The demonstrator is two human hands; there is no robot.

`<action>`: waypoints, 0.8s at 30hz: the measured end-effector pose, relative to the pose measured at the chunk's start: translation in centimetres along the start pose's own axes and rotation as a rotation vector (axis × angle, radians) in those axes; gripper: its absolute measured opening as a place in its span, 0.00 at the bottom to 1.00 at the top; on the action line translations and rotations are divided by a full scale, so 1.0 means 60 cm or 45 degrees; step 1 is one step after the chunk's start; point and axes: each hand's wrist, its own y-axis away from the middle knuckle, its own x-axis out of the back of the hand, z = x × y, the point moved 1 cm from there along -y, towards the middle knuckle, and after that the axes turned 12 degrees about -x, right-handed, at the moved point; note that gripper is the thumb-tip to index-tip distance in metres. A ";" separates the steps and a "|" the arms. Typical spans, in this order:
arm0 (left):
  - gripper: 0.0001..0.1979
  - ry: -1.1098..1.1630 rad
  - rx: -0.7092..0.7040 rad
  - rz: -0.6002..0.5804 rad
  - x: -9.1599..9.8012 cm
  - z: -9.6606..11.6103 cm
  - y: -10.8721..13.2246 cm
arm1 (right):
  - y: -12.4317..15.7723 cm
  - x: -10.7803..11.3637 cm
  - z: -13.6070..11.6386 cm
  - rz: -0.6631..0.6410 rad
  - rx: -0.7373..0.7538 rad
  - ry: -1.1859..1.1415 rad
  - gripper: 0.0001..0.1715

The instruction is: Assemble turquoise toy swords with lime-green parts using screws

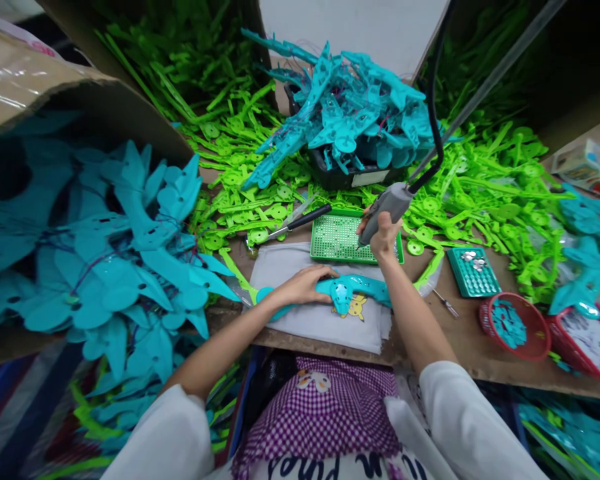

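On a grey cloth (300,327) with a yellow cartoon print lies a turquoise plastic toy part (341,293), long and curved, with bright green ends. My left hand (305,283) is closed around the part left of its middle. Above and to the right, my right hand (386,233) grips a grey electric screwdriver (387,207), its tip pointing down to the left over a green perforated tray (330,233). The tip is apart from the turquoise part. Small pieces sit in the tray, too small to name.
A black bin (335,175) heaped with turquoise parts stands behind the tray, among green parts (480,180). A cardboard box (145,110) of turquoise parts is at left. At right are a teal tray (473,283), a small screwdriver (447,303) and red baskets (540,333).
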 end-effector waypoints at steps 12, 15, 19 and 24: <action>0.29 0.004 0.016 0.001 0.001 -0.003 0.002 | 0.064 0.093 -0.120 0.085 -0.019 -0.003 0.39; 0.29 0.015 0.032 -0.008 0.001 -0.005 0.001 | 0.102 0.130 -0.138 0.184 -0.013 0.053 0.38; 0.28 0.038 0.051 -0.014 0.004 -0.003 -0.002 | 0.122 0.157 -0.143 0.245 -0.040 0.078 0.41; 0.29 0.012 0.087 -0.039 0.005 -0.001 -0.004 | 0.117 0.173 -0.136 0.232 -0.021 0.036 0.41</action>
